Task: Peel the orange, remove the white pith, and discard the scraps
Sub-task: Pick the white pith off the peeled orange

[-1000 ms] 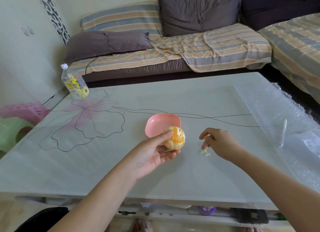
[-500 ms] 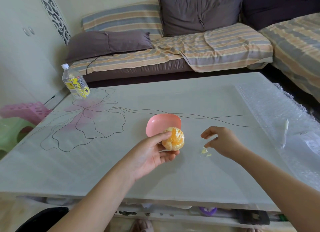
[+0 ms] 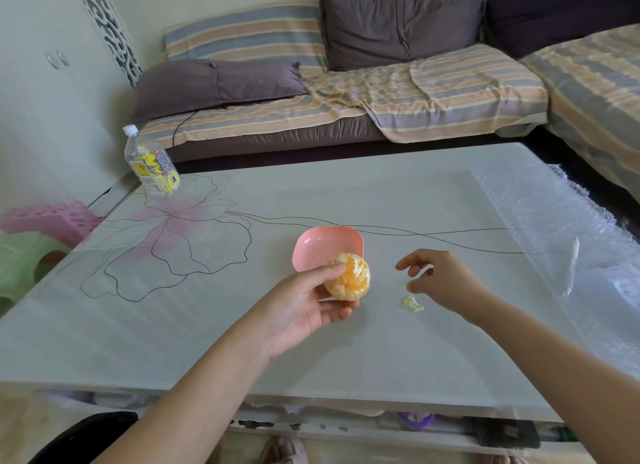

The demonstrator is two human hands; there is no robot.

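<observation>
Head view looks down on a pale, glossy table (image 3: 214, 339) printed with a thin black flower outline and a pink wash. The orange (image 3: 349, 280) is round and fully peeled, its segments showing glossy orange flesh with pale, matte pith streaks between them. It sits in the left hand (image 3: 300, 312), above the tabletop and just in front of a smooth, pink, rounded-square dish (image 3: 320, 244). The thumb presses on its top left and the curled fingers cup it from below. Just right of the orange, a small crumpled yellowish-white scrap (image 3: 412, 304) lies on the table. The right hand (image 3: 445, 283) hangs close above and beside that scrap with its fingers loosely bent, thumb and forefinger parted, holding nothing. A sheet of bubble wrap (image 3: 540, 217), clear and dimpled, covers the table's right side. A clear plastic bottle (image 3: 151, 164) with a white cap and yellow label stands at the far left corner.
</observation>
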